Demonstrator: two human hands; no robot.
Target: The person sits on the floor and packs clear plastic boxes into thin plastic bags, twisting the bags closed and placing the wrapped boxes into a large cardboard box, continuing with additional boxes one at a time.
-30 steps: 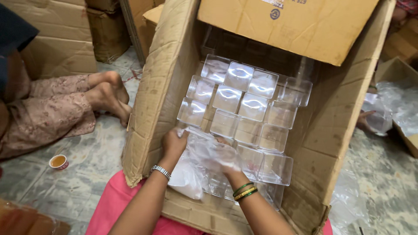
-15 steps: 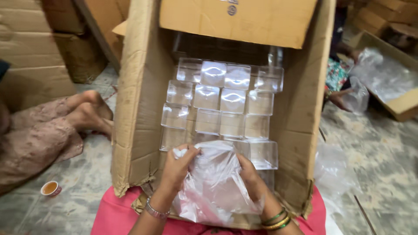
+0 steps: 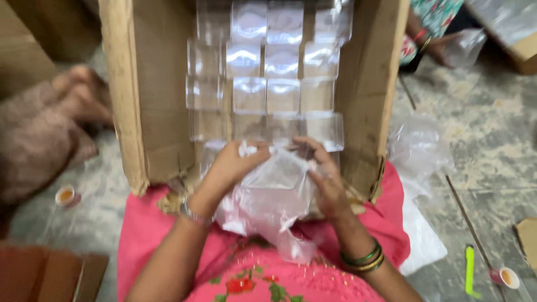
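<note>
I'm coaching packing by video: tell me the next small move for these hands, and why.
Probably pull the bag's mouth wider. Both hands, left hand and right hand, grip the top edge of the clear plastic bag at the near edge of the cardboard box, and the mouth looks only partly spread. The clear containers sit stacked just beyond it.

We see a tall brown cardboard box standing open before us, packed with rows of clear square plastic containers, and a crumpled clear plastic bag at its mouth.
</note>
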